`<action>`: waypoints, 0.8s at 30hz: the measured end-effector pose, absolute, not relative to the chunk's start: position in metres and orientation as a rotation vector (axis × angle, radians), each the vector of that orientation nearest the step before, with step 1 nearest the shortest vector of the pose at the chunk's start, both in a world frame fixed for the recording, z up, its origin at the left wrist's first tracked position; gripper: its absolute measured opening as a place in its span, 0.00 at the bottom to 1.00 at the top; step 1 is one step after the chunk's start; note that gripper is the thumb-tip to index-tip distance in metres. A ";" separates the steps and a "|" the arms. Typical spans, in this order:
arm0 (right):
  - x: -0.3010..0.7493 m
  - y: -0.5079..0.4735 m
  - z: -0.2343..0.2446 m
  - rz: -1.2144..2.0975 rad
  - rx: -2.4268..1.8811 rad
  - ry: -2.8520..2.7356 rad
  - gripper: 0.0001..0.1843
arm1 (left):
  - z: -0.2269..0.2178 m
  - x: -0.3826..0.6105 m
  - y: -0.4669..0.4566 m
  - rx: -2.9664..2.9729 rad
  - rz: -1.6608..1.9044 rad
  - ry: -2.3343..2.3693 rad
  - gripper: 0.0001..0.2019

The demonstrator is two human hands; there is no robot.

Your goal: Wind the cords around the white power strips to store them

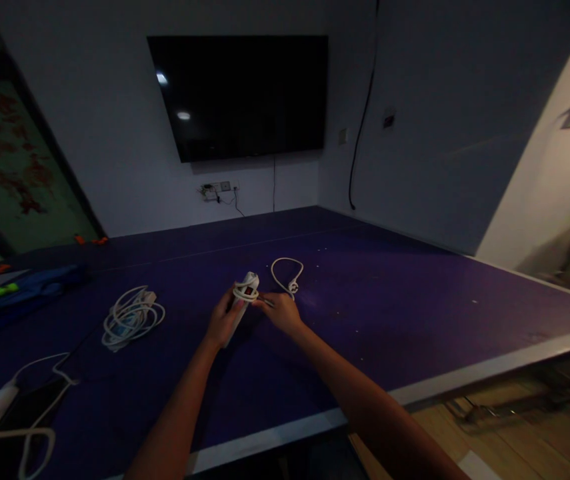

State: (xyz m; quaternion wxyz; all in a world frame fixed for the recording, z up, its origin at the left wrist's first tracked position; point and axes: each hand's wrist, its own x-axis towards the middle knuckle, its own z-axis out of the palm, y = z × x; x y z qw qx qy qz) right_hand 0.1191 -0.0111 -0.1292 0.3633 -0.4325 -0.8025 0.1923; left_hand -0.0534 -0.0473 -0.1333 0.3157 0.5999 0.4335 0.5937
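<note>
Power strip (pixel 237 323) gripped in left hand (pixel 221 323), fingers curled; right hand (pixel 283 311) closed, pinching cord (pixel 287 259).

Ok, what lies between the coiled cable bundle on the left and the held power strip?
In the head view: purple tabletop, then the left hand holding the power strip.

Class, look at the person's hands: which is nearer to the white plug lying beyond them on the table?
The right. The right hand is just this side of the plug; the left hand is farther off leftward, holding the power strip.
</note>
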 end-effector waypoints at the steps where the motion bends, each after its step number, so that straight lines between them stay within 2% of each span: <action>1: 0.119 -0.012 -0.128 0.471 -1.160 -2.071 0.22 | -0.134 -0.054 -0.047 1.576 1.573 1.157 0.28; 4: 0.119 -0.013 -0.126 0.371 -1.305 -2.104 0.29 | -0.138 -0.054 -0.045 1.564 1.611 1.241 0.30; 6: 0.119 -0.014 -0.124 0.308 -1.349 -2.157 0.31 | -0.140 -0.054 -0.044 1.565 1.636 1.313 0.32; 9: 0.119 -0.016 -0.120 0.236 -1.325 -2.285 0.27 | -0.143 -0.054 -0.043 1.581 1.672 1.393 0.33; 14: 0.119 -0.021 -0.115 0.115 -1.218 -2.502 0.15 | -0.141 -0.056 -0.043 1.548 1.750 1.515 0.34; 24: 0.118 -0.018 -0.117 -0.117 -1.091 -2.430 0.13 | -0.131 -0.052 -0.052 1.776 1.540 1.949 0.38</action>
